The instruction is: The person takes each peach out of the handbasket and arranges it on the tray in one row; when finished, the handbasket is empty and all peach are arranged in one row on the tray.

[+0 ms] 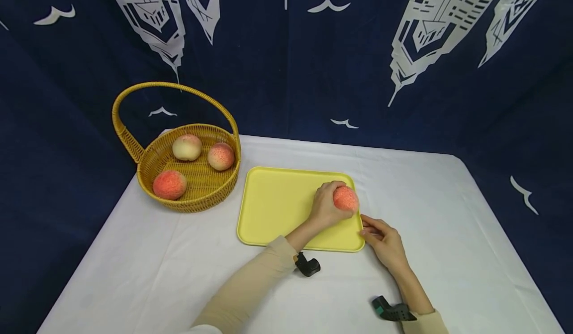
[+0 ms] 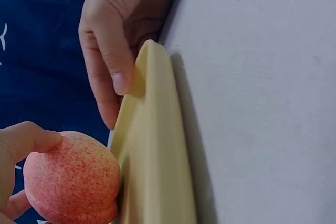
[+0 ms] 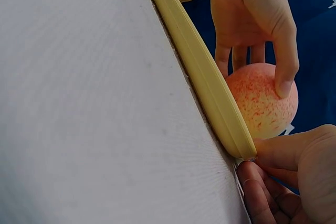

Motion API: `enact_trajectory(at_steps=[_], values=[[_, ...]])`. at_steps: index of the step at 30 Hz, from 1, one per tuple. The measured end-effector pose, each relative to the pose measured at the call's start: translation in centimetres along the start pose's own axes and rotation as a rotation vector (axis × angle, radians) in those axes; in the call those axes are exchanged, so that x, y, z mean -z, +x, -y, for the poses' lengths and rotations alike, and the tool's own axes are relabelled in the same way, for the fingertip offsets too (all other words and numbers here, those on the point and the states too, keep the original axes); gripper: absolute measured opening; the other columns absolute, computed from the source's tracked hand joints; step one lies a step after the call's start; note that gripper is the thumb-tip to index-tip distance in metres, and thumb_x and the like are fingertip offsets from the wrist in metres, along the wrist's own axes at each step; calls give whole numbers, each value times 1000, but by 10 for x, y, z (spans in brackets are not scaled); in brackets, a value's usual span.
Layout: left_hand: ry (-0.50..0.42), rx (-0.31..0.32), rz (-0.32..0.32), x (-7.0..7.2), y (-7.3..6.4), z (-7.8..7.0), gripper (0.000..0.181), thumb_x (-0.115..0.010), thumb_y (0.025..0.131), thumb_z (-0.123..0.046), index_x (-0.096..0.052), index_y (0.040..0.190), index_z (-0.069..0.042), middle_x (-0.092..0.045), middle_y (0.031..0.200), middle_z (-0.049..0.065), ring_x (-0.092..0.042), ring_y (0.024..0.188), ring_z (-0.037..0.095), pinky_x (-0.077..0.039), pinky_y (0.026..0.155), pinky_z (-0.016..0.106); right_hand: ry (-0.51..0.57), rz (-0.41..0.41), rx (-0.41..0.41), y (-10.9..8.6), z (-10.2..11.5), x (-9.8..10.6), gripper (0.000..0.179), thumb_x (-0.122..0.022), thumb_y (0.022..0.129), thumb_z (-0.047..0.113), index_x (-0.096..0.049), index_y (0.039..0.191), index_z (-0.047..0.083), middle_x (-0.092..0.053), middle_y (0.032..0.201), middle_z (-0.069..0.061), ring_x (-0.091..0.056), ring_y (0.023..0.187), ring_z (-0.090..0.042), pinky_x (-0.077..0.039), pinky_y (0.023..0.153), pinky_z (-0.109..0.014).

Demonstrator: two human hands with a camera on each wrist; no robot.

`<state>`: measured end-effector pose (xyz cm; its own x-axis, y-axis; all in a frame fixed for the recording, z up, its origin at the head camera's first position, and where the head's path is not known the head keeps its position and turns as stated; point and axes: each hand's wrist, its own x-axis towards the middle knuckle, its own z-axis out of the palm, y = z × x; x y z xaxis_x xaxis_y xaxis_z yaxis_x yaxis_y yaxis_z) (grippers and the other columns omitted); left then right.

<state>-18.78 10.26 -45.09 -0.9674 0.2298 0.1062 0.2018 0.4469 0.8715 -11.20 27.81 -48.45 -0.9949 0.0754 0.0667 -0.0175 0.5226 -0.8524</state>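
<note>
peach [image 2: 73, 182] held, tray [image 2: 160, 140] held

your left hand [image 2: 11, 153] grips the peach beside the yellow tray's edge; your right hand [image 2: 118, 22] holds that tray at a corner. a white cloth [image 2: 262, 103] lies beneath, and dark blue fabric [image 2: 39, 72] with white markings shows beyond.

On the far left of the white-covered surface [image 1: 447, 214], I see one woven basket [image 1: 209, 200] with tall handle [image 1: 156, 84]; three peaches [image 1: 187, 147] lie apart inside. Behind hangs dark blue cloth [image 1: 268, 85], printed with white upside-down towers [image 1: 443, 23].
</note>
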Motion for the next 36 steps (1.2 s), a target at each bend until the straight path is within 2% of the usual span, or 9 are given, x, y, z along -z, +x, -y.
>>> enact_trajectory(at_steps=[13, 19, 22, 24, 28, 30, 32, 36], values=[[34, -53, -1, -6, -3, 4, 66, -86, 71, -20, -56, 130, -21, -52, 128, 5, -50, 119, 20, -47, 98, 35, -18, -6, 13, 2, 2, -1, 40, -68, 89, 5, -62, 128, -1, -66, 109, -17, -56, 86, 9, -48, 73, -7], [41, -73, -14, -10, -3, 5, 66, -86, 73, -22, -55, 131, -20, -52, 127, 6, -49, 119, 20, -46, 98, 33, -27, 4, 12, -2, 21, 2, 39, -66, 89, 0, -61, 127, -6, -66, 110, -21, -57, 86, 8, -48, 71, -7], [56, -75, -9, -10, -5, 5, 73, -86, 73, -23, -50, 137, -19, -49, 131, 7, -49, 121, 21, -47, 99, 34, -35, 2, 21, -2, 22, 2, 39, -65, 88, -2, -60, 126, -8, -65, 108, -23, -57, 85, 9, -48, 71, -7], [107, -102, -6, -5, -8, 4, 80, -86, 72, -24, -46, 141, -18, -47, 134, 8, -47, 124, 22, -47, 100, 34, -30, -3, 24, -2, 19, 2, 39, -66, 88, -1, -61, 127, -7, -65, 108, -23, -56, 85, 9, -48, 71, -7], [194, -212, -35, 20, -21, 1, 80, -85, 73, -26, -46, 141, -14, -46, 136, 8, -45, 127, 22, -45, 103, 34, -38, -9, 23, 1, 5, 1, 40, -68, 89, 3, -61, 127, -4, -65, 108, -20, -55, 85, 10, -48, 72, -7], [175, -274, -87, 40, -28, -1, 70, -83, 74, -25, -52, 136, -11, -47, 133, 9, -47, 125, 23, -46, 102, 36, -38, -9, 14, 1, 4, 1, 40, -68, 89, 4, -62, 128, -2, -65, 108, -18, -55, 85, 10, -48, 72, -7], [118, -330, -174, 63, -34, -1, 59, -80, 75, -21, -57, 128, -8, -50, 128, 10, -50, 120, 24, -48, 96, 37, -41, -11, 13, 2, -2, 0, 40, -68, 89, 4, -63, 128, 0, -65, 108, -16, -55, 85, 10, -48, 73, -7], [24, -430, -443, 114, -41, 4, 41, -74, 75, -11, -64, 113, -1, -55, 113, 15, -55, 103, 29, -49, 84, 37, -27, -12, 28, 1, -1, -1, 40, -68, 88, 4, -63, 127, 0, -65, 107, -17, -55, 85, 10, -49, 72, -8]])
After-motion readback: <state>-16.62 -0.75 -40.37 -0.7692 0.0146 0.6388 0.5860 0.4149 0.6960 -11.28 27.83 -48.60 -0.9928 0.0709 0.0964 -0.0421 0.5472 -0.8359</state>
